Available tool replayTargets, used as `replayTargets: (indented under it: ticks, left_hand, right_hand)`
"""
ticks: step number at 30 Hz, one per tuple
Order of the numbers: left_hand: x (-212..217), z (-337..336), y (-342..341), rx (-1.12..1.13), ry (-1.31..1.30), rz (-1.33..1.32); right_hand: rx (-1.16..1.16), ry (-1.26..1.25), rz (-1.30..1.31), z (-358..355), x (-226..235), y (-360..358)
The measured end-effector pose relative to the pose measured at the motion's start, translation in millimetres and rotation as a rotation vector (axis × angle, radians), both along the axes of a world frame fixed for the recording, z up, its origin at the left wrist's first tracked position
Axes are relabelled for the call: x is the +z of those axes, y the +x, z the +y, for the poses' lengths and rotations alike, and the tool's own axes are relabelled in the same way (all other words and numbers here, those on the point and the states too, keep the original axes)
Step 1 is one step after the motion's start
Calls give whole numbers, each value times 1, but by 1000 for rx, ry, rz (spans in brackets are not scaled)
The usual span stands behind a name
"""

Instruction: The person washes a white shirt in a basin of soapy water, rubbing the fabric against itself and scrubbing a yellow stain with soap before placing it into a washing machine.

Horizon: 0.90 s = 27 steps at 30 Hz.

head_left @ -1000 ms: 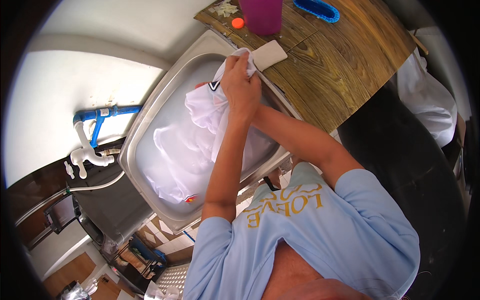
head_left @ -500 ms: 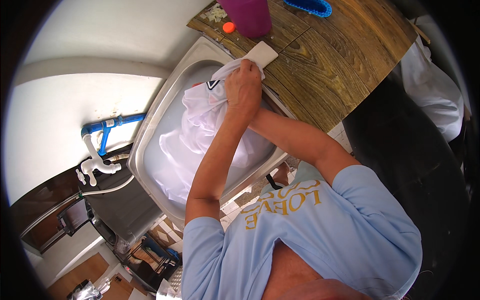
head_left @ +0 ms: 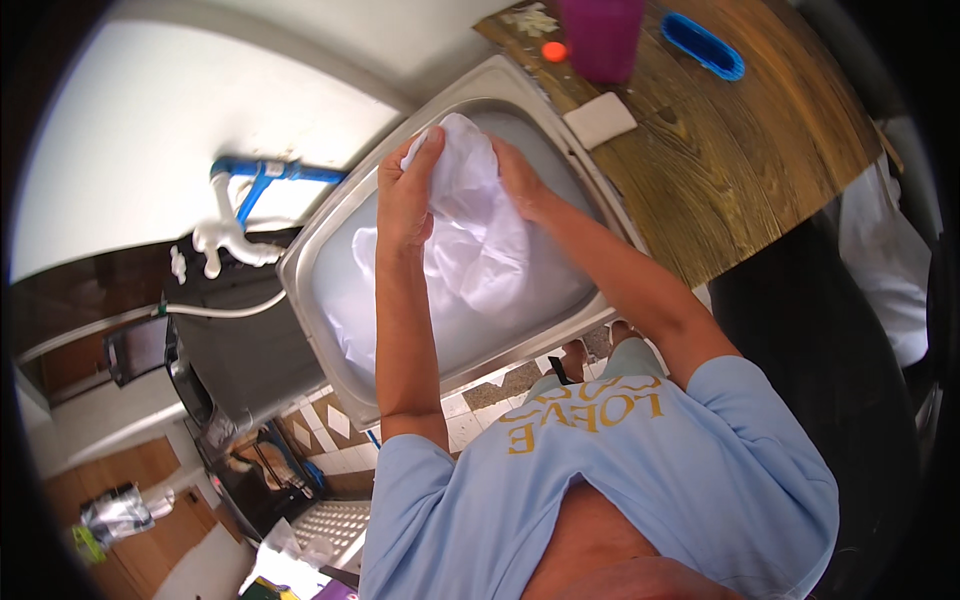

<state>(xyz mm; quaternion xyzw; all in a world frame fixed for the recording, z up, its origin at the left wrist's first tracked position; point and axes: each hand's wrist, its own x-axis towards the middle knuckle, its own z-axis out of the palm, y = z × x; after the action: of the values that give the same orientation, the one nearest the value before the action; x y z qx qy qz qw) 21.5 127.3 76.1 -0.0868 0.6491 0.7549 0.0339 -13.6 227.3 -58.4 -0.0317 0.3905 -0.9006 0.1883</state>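
Observation:
A wet white cloth (head_left: 475, 215) is bunched between my two hands, its upper part lifted and its lower folds trailing into the cloudy water. My left hand (head_left: 407, 190) grips its left side, with the thumb on top. On the other side, my right hand (head_left: 518, 180) is closed on the fabric, its fingertips partly hidden by the folds. Both hands are over a steel sink basin (head_left: 292, 262) filled with whitish water. At the basin's far right, a pale rectangular bar (head_left: 600, 120) lies on the wooden countertop.
The wood-patterned countertop (head_left: 720, 170) adjoins the sink's right side. On it stand a purple container (head_left: 603, 40), an orange cap (head_left: 554, 51) and a blue brush (head_left: 702, 46). A white tap (head_left: 225, 235) on blue pipe (head_left: 300, 172) juts from the wall at left.
My hands have moved from the pale bar at the sink's right edge back over the basin. They are now apart, with the cloth spread between them. The view has shifted too.

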Motion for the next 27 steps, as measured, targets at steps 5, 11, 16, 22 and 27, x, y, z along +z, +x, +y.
replayTargets:
  ticks: [5, 11, 16, 22, 27]
  left_hand:
    - [-10, -44, 35, 83, 143, -93]
    - [-52, -76, 44, 102, 93, -95]
    - [-87, -84, 35, 147, 19, 7]
    - [-88, -79, 23, 122, 192, 14]
    - [-87, -17, 12, 166, -653, 369]
  right_hand:
    - [109, 246, 324, 17, 52, 6]
    - [255, -53, 47, 5, 43, 4]
    - [212, -144, -357, -16, 3, -2]
    - [151, -135, -570, -46, 18, 16]
    - [460, -684, -309, -40, -62, 1]
